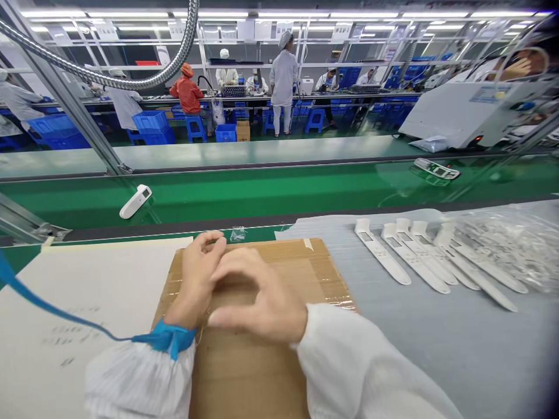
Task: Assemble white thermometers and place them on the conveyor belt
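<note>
My left hand [196, 279] and my right hand [257, 297] rest close together over a taped cardboard pad [248, 361], their fingers curled and touching each other. Nothing shows between them, though the fingers could hide something small. A small clear plastic bag [238, 234] lies just beyond my left fingertips. A blue wrist strap [165, 337] circles my left sleeve cuff, and its blue cord [48, 302] runs off to the left. To the right, several long white plastic parts [419, 262] lie side by side on a grey mat [437, 355].
A white paper sheet [87, 302] with faint writing lies left of the pad. A clear bag of small parts [506, 244] sits right of the white parts. A green conveyor belt [271, 198] beyond carries white devices [135, 201]. Co-workers sit at benches further back, among blue crates.
</note>
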`<state>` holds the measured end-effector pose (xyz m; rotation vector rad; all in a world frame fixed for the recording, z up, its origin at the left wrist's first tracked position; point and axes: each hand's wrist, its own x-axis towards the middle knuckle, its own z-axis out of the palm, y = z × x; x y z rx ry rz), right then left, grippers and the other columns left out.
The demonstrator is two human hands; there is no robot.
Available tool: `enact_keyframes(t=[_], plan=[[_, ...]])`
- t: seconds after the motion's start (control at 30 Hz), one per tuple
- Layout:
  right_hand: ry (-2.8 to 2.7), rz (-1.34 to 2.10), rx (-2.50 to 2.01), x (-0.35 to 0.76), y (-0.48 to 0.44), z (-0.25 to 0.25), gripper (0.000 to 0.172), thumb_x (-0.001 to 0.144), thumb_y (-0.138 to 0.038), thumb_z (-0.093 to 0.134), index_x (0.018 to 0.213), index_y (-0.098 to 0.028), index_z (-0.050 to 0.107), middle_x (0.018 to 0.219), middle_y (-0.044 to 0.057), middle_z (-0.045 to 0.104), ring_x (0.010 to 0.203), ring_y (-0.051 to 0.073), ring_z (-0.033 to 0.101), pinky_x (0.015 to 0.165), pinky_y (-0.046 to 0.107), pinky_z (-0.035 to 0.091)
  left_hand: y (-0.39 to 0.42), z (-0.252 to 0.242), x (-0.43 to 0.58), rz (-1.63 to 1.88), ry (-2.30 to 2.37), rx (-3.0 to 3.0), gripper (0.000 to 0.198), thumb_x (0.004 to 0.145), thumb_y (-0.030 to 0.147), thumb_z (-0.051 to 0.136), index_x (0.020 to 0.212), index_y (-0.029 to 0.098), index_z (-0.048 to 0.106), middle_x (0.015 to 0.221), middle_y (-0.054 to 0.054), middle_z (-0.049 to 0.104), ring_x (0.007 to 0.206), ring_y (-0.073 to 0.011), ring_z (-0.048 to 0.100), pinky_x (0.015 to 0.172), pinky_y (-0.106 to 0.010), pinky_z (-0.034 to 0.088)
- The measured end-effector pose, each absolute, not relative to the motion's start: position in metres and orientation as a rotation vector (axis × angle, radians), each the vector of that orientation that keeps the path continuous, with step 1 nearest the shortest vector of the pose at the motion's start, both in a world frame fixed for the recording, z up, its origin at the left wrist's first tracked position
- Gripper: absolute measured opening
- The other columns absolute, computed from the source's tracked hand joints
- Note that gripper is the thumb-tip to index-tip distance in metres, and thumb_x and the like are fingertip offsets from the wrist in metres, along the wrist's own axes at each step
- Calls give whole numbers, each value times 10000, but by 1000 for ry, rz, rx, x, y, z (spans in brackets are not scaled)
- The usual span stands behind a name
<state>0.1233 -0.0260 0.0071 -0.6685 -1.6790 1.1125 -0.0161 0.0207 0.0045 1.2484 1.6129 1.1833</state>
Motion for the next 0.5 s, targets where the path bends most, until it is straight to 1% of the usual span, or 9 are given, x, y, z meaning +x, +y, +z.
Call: enact_keyframes(t=[0.03, 0.07, 0.13, 0.2, 0.23, 0.3, 0.4, 0.47, 0.5], plan=[[-1830, 954, -610, 114, -35, 5, 272, 748, -396, 835, 984, -310, 729, 1122, 8, 689, 1101, 205, 569, 1009, 377, 375, 22, 7, -17, 1203, 1654, 1149, 246, 799, 318, 650, 985, 157, 656, 946, -67, 695, 818, -184, 638, 761, -319, 515], [-1937, 788, -559, 105, -42, 0, 228, 775, -427, 811, 963, -324, 734, 1118, -14, 702, 1085, 183, 570, 1024, 364, 348, 23, 9, -18, 1212, 1702, 1098, 236, 794, 307, 654, 977, 157, 658, 938, -61, 693, 807, -175, 631, 758, -311, 512], [-2043, 484, -509, 89, -53, -14, 114, 868, -463, 715, 920, -365, 742, 1064, -70, 726, 980, 126, 572, 1010, 339, 315, 22, 8, -15, 1217, 1787, 1163, 200, 808, 283, 642, 970, 167, 661, 932, -49, 685, 781, -164, 617, 756, -313, 511], [-2067, 282, -534, 81, -57, -26, 151, 931, -490, 626, 911, -403, 748, 994, -100, 731, 906, 102, 547, 983, 336, 295, 19, 5, -12, 1228, 1815, 1448, 167, 848, 269, 607, 984, 182, 650, 948, -47, 672, 773, -166, 609, 743, -323, 512], [-2078, 222, -548, 79, -57, -30, 172, 942, -498, 606, 909, -411, 751, 965, -103, 728, 887, 101, 534, 974, 339, 289, 17, 3, -10, 1230, 1810, 1648, 149, 873, 256, 579, 988, 184, 641, 973, -54, 665, 793, -174, 609, 740, -330, 511], [-2104, 168, -566, 79, -54, -32, 191, 943, -503, 600, 901, -404, 758, 942, -98, 720, 886, 106, 521, 962, 344, 284, 15, 0, -7, 1151, 1755, 2146, 138, 909, 196, 514, 991, 183, 625, 1072, -83, 652, 902, -209, 610, 767, -360, 506], [-2058, 177, -598, 81, -51, -25, 168, 930, -466, 634, 883, -365, 760, 927, -90, 715, 868, 102, 523, 922, 332, 304, 11, -1, 3, 752, 1518, 2854, 201, 894, 91, 481, 995, 180, 629, 1232, -108, 626, 1070, -270, 576, 846, -428, 481], [-1972, 199, -649, 82, -51, -19, 143, 919, -425, 663, 873, -322, 752, 869, -80, 712, 844, 110, 523, 903, 336, 319, 9, -2, 13, 537, 1346, 3057, 230, 891, 59, 481, 1004, 186, 637, 1256, -92, 630, 1093, -262, 571, 906, -440, 466], [-1935, 212, -657, 83, -51, -15, 126, 914, -394, 675, 866, -302, 746, 830, -76, 706, 832, 115, 524, 902, 340, 326, 7, -4, 19, 500, 1297, 3074, 228, 904, 65, 479, 1007, 189, 639, 1255, -83, 635, 1097, -248, 573, 938, -437, 459]])
